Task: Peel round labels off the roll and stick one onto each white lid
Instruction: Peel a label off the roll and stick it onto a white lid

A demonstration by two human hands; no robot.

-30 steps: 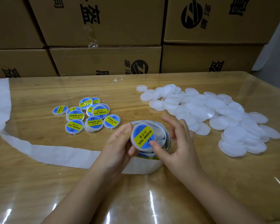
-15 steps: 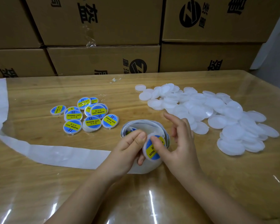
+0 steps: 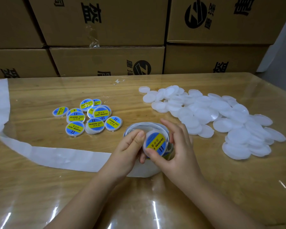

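turned flatter than before, the blue-and-yellow labelled lid (image 3: 154, 143) is pinched by fingers of left hand (image 3: 127, 151) and right hand (image 3: 180, 149).

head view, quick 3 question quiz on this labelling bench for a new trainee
1. True or false: the lid in hand, held between the left hand and the right hand, already carries a label.
2. Where does the pile of bare lids lie? A) left of the hands B) right of the hands C) between the forearms
3. Which English words are printed on the finished lids?
Key: 1 true; 2 B; 3 SOLDERING PASTE
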